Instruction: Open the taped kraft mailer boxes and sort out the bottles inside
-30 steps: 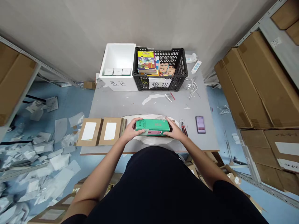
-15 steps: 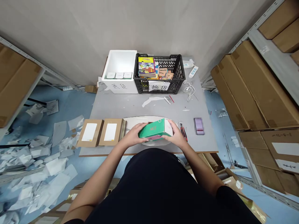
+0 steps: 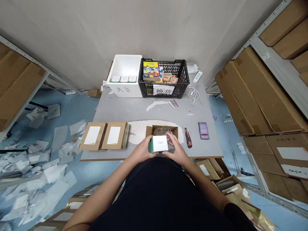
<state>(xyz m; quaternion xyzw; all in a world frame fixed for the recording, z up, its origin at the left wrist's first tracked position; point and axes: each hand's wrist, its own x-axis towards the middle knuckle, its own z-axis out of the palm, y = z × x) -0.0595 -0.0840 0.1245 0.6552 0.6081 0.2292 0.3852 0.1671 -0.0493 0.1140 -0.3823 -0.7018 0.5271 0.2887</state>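
Observation:
Close to my body, my left hand (image 3: 143, 149) grips the left side of a small green and white box (image 3: 160, 143). Its white end, printed with red marks, faces up. My right hand (image 3: 177, 149) is curved at the box's right edge, thumb low and fingers at the top corner. Just behind it on the table is an open cardboard carton (image 3: 149, 131) with clear plastic wrapping (image 3: 163, 130) inside. The box and my hands hide the carton's front. A red and black utility knife (image 3: 188, 138) lies right of the carton.
Two closed cardboard boxes (image 3: 114, 135) with white labels stand at left. At the back are a white foam box (image 3: 126, 93) holding small white-topped boxes and a black crate (image 3: 187, 78) with books. A phone (image 3: 204, 130) and a white cable (image 3: 193, 94) lie at right.
The green box has been turned from lying lengthwise to showing its white end upward, and drawn toward my body. The open carton behind it has come into view.

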